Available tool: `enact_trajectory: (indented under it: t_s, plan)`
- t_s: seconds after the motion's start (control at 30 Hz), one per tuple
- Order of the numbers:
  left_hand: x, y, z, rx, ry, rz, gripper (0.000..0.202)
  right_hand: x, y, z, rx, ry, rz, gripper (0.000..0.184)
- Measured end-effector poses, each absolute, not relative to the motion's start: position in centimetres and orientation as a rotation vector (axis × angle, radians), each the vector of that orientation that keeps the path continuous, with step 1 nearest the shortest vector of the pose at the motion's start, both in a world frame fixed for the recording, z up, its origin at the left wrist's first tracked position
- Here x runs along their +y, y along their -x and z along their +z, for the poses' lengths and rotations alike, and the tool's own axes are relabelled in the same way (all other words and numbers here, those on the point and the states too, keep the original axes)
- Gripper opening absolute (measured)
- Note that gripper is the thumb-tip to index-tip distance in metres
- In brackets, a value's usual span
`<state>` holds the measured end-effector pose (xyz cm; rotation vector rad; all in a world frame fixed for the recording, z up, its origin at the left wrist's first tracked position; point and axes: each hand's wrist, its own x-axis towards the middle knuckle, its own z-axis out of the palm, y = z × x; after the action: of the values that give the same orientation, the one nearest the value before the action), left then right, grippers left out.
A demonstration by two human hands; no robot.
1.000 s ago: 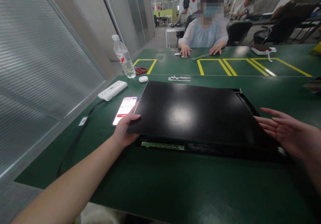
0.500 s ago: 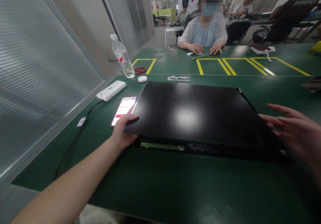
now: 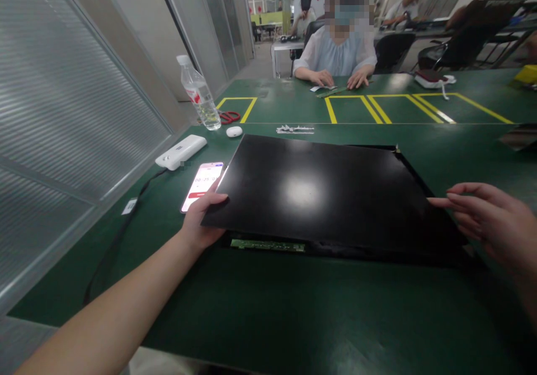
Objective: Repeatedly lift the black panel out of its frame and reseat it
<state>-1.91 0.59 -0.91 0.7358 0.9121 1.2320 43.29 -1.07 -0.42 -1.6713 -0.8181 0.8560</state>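
A thin, glossy black display panel (image 3: 335,196) lies tilted over a dark frame (image 3: 413,173), its left side lifted. My left hand (image 3: 203,215) grips the panel's left edge, thumb on top and fingers underneath. At the right edge, my right hand (image 3: 486,212) has its fingers stretched out, one fingertip touching or very near the panel; it holds nothing that I can see. Below the panel's near edge shows a green circuit strip (image 3: 267,245). How the panel and frame meet underneath is hidden.
Left of the panel lie a lit phone (image 3: 203,184), a white power bank (image 3: 181,152) with a dark strap and a small white case (image 3: 234,131). Behind them are a water bottle (image 3: 199,95) and red-handled scissors (image 3: 230,117). Small white pieces (image 3: 295,130) lie beyond the panel. A person sits opposite.
The panel has shifted slightly left and turned over the frame, so more of the frame's far and right edges shows. My right hand's fingers have drawn closer together at the panel's edge.
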Motion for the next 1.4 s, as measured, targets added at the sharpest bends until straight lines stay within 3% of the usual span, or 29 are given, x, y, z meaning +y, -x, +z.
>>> enact_trajectory:
  t_s: [0.27,0.77,1.17,1.4]
  plan:
    - [0.5,1.9,-1.2,0.919,-0.764,1.231,0.084,-0.7,-43.7,-0.9,-0.795,1.691,0.852,0.044]
    - [0.7,1.8,-1.0,0.961,-0.57,1.403,0.052,-0.4,-43.8,-1.6,-0.866,1.526,1.033,0.044]
    - [0.4,1.2,-1.1,1.02,-0.681,1.321,0.055,-0.3,-43.9,-1.9,-0.826,1.512,0.986,0.038]
    - [0.6,1.2,-1.4,1.067,-0.761,1.247,0.068,-0.3,-43.9,-1.9,-0.818,1.557,0.925,0.032]
